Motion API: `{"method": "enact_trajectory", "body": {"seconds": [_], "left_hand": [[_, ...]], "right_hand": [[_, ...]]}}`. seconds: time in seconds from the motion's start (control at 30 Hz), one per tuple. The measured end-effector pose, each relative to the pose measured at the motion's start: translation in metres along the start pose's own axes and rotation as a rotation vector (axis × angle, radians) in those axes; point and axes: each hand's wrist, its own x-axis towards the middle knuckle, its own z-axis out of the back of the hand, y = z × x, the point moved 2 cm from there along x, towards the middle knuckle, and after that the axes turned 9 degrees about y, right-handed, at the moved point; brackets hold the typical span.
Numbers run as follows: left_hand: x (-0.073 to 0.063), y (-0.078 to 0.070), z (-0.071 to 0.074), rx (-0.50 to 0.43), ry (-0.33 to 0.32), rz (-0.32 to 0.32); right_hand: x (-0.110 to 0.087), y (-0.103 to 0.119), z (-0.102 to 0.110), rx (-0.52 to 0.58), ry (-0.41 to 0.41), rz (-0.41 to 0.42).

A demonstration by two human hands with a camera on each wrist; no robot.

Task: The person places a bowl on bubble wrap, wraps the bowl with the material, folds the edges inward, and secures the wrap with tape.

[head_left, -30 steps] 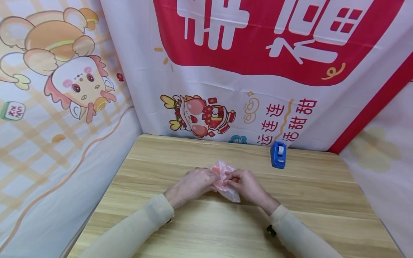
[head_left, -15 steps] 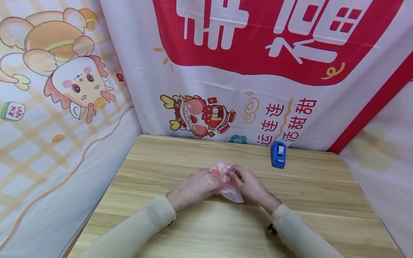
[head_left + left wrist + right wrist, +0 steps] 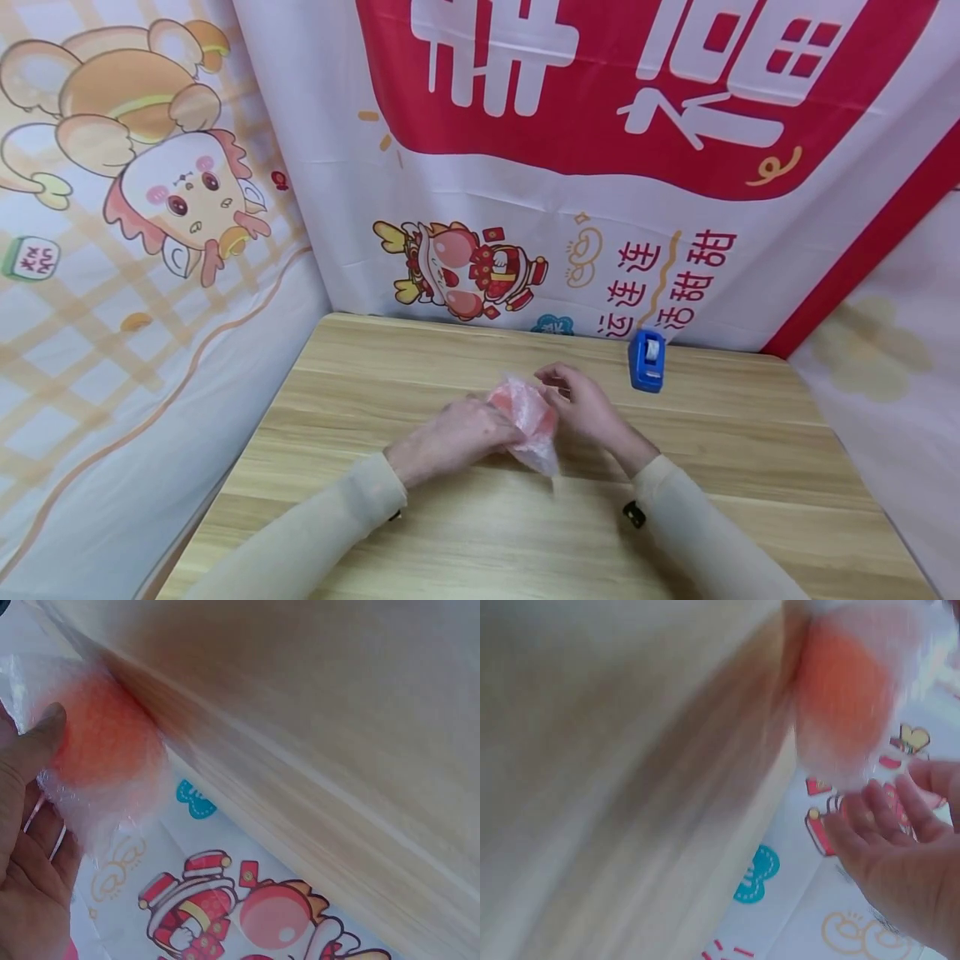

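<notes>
An orange-red thing loosely wrapped in clear bubble wrap (image 3: 534, 414) sits over the middle of the table in the head view. My left hand (image 3: 468, 433) holds it from the left side. In the left wrist view the thumb of this hand (image 3: 26, 817) presses on the near face of the wrapped orange thing (image 3: 105, 742), with the other fingers behind it. My right hand (image 3: 592, 412) is at its right side, fingers loosely bent. The right wrist view shows this hand (image 3: 900, 862) just off the blurred bundle (image 3: 844, 697), nothing between its fingers. The wrap hides what the orange thing is.
A blue tape dispenser (image 3: 647, 362) with a roll of tape stands near the back right edge of the wooden table (image 3: 360, 358). Printed cloth (image 3: 495, 183) hangs behind the table and along both sides.
My right hand has let go of the wrap and moved slightly up and right, away from it. The left hand still holds the bundle, which has turned to show more orange.
</notes>
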Motion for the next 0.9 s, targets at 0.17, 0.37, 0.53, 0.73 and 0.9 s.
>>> {"method": "enact_trajectory", "body": {"seconds": [0.17,0.37,0.53,0.73,0.9], "left_hand": [[-0.004,0.015,0.004,-0.043,0.049,-0.022],[-0.006,0.033,0.008,-0.158,0.073,-0.036],[-0.007,0.05,0.008,-0.207,0.065,-0.05],[-0.008,0.071,0.005,-0.226,0.054,-0.046],[-0.008,0.078,0.004,-0.231,0.077,-0.034]], "right_hand": [[0.008,-0.006,0.011,-0.038,0.13,0.085],[0.001,-0.004,0.024,-0.301,0.142,0.236],[-0.007,-0.003,0.03,-0.471,0.242,0.391],[-0.013,-0.004,0.028,-0.689,0.334,0.583],[-0.013,-0.006,0.018,-0.841,0.316,0.681]]}}
